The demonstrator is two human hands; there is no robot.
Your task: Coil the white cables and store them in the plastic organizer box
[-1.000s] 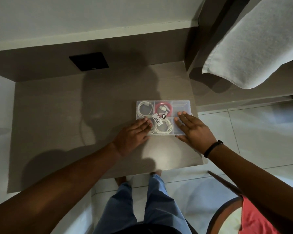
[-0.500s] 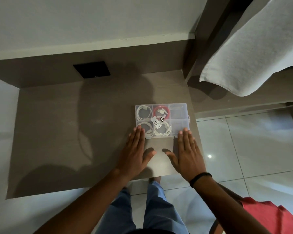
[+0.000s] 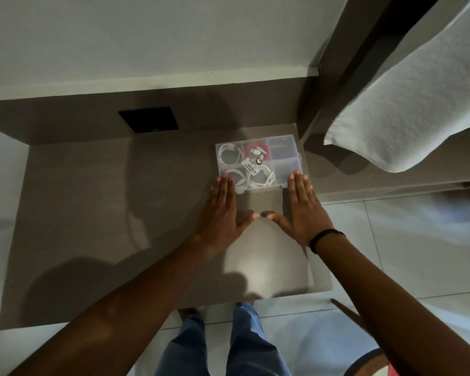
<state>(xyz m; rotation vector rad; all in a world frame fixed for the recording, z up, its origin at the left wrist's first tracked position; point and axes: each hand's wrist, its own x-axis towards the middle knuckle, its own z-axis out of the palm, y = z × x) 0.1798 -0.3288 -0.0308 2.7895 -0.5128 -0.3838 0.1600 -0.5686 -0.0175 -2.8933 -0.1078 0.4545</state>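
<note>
The clear plastic organizer box (image 3: 285, 172) lies on the brown desk (image 3: 106, 213) with its lid down, near the right edge. Coiled white cables (image 3: 229, 156) fill the left and middle compartments, and one coil sits on a red holder (image 3: 257, 153). A paper label (image 3: 251, 167) lies on the lid. My left hand (image 3: 223, 213) rests flat on the desk, its fingertips at the box's near left corner. My right hand (image 3: 300, 210) is flat too, fingertips at the near right corner. Both hands hold nothing.
A black square panel (image 3: 148, 119) sits on the desk's back wall. A white towel (image 3: 407, 99) hangs over a ledge to the right. The desk's right edge is just past the box. Below are my legs (image 3: 223, 346) and a tiled floor (image 3: 418, 253).
Both hands slid off the box lid toward me and now lie flat on the desk in front of it. The box stays where it was.
</note>
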